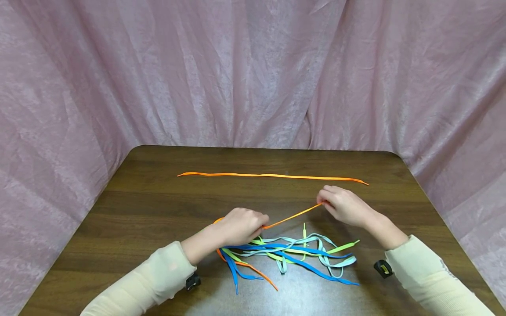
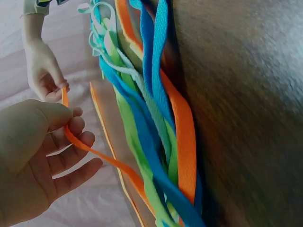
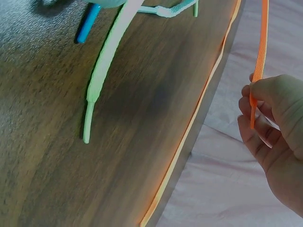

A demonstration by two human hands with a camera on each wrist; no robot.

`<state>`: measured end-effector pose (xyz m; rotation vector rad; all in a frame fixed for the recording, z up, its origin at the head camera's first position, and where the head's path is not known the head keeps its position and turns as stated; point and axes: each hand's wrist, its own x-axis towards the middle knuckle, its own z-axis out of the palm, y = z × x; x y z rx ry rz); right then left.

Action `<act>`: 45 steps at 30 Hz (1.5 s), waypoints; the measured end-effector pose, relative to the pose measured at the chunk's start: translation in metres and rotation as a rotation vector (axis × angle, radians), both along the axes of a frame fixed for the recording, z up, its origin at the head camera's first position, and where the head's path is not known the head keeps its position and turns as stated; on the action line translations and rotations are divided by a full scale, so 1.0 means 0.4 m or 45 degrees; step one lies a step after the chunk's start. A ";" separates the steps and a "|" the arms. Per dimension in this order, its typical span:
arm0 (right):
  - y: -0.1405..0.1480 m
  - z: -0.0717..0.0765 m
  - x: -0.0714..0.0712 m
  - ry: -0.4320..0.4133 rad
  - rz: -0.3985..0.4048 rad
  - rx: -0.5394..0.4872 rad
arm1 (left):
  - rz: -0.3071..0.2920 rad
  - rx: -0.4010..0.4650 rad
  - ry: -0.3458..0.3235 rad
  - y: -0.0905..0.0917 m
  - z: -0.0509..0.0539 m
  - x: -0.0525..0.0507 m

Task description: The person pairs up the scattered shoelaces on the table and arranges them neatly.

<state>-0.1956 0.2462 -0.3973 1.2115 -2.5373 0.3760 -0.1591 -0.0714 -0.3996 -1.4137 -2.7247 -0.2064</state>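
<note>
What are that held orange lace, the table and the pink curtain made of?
Held orange lace: probably woven synthetic fabric, fairly matte, with fine texture up close.
Table: wood or wood-effect laminate, slightly glossy, with grain and a bright reflection.
Curtain: perhaps crushed velvet, softly shiny, from its patchy sheen.

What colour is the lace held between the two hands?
Bright orange; the lace shows best in the head view.

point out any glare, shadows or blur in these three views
Head view: whitish glare on the tabletop near the bottom edge, below the lace pile; left wrist view: pale glare at upper right, wood grain looking soft; right wrist view: glare at upper left, dark shadow along the left edge of the green lace.
</note>
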 end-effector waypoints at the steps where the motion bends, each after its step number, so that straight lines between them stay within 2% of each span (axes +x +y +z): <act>1: 0.002 0.000 0.001 -0.003 -0.003 -0.002 | 0.004 0.002 0.002 -0.005 0.004 0.001; 13: 0.044 0.002 0.002 0.036 -0.037 -0.036 | 0.042 0.057 0.074 -0.072 0.026 0.000; 21: 0.068 0.000 0.003 0.067 -0.071 -0.042 | 0.109 0.112 0.119 -0.114 0.046 -0.018; 30: 0.101 0.006 0.001 0.064 -0.127 -0.044 | 0.225 0.135 0.078 -0.168 0.065 -0.029; 40: 0.129 0.009 -0.002 0.076 -0.150 -0.052 | 0.287 0.146 0.072 -0.213 0.061 -0.032; 45: 0.146 0.005 -0.001 0.078 -0.193 -0.053 | 0.328 0.156 0.061 -0.242 0.057 -0.033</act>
